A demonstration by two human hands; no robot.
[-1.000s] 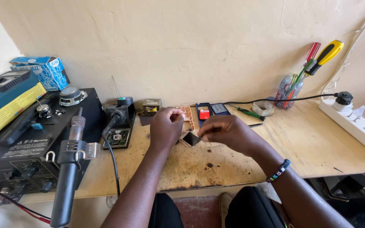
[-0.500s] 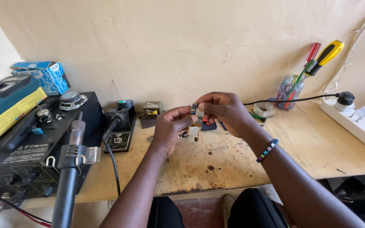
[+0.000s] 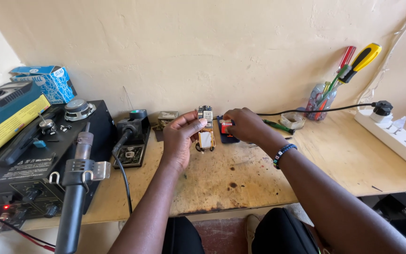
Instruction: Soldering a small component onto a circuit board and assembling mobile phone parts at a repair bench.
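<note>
My left hand (image 3: pixel 180 136) holds a small phone circuit board (image 3: pixel 206 129) upright above the wooden bench, pinched between thumb and fingers; the board has a dark top section and an orange lower part with a pale square. My right hand (image 3: pixel 244 124) reaches past it to the back of the bench, its fingertips on a small red part (image 3: pixel 226 127) that lies on a dark flat piece (image 3: pixel 226 136). A beaded band circles my right wrist.
A black rework station (image 3: pixel 38 160) with a hot-air wand (image 3: pixel 74 197) fills the left. A soldering iron stand (image 3: pixel 130 136) sits beside it. Screwdrivers stand in a clear bottle (image 3: pixel 318 101) at the back right. A white power strip (image 3: pixel 400 136) lies on the right.
Both hands rose from the bench with the board. The left hand now holds it alone, and the right hand has let go and moved back to the red part.
</note>
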